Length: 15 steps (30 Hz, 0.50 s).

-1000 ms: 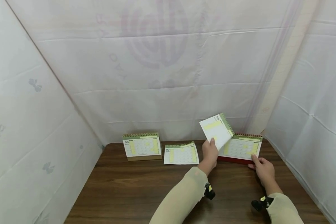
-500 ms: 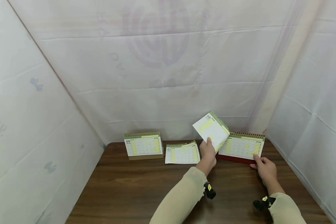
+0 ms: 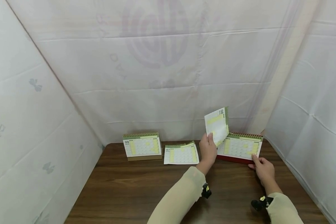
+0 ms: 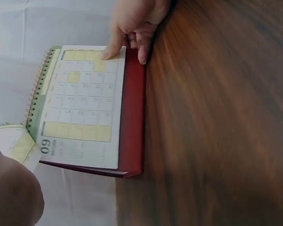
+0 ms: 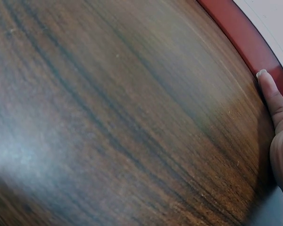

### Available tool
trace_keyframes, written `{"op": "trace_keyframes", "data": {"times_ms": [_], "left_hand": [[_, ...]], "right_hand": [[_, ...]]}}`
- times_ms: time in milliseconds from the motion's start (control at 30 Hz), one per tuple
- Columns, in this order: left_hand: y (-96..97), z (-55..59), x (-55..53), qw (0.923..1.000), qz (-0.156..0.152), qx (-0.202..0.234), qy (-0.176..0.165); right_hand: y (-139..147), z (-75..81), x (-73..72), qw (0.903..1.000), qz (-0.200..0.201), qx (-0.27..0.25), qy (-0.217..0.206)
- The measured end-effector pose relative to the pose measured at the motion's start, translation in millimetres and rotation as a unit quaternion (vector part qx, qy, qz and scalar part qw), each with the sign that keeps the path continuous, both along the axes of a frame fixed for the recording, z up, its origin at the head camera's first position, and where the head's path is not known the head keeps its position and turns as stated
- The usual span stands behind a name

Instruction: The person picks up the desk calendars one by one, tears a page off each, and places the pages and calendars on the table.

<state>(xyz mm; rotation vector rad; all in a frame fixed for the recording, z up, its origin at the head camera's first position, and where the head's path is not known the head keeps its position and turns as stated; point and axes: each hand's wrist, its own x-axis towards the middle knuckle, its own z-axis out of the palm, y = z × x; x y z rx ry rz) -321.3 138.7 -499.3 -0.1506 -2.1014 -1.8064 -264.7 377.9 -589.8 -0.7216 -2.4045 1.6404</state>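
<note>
My left hand (image 3: 208,152) grips a loose-hanging calendar page (image 3: 217,123) marked 08, raised and turned sideways with its green, ragged-holed edge to the right. The page's lower end meets the top left corner of a desk calendar (image 3: 240,147) with a red base, which stands upright at the back right. In the left wrist view the calendar's front sheet (image 4: 80,99) reads 09, and the 08 page overlaps its spiral corner. My right hand (image 3: 264,171) pinches the calendar's lower right corner, thumb on the sheet and fingers at the red base (image 5: 254,42).
Left of the hands, a torn-off page (image 3: 182,155) marked 07 lies on the brown wooden table (image 3: 123,193). Farther left stands another desk calendar (image 3: 142,147) with a tan base, showing 09. White cloth (image 3: 156,102) hangs behind and on both sides.
The 08 page swung left, then back right, and now stands steeper with its green edge nearly vertical. My left hand turned with it; my right hand kept its hold on the calendar.
</note>
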Motion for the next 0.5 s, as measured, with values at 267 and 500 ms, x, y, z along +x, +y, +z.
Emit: {"op": "trace_keyframes", "data": {"times_ms": [267,500], "left_hand": [[-6.8,12.7,-3.7,0.9803,0.019,-0.150,0.126],[-3.0,12.4,-6.5,0.9932,0.044,-0.082,0.071]], "right_hand": [[-1,2.2,-0.4,1.0000,0.003,0.006,0.003],[-3,1.2,0.3,1.0000,-0.001,-0.001,0.007]]}}
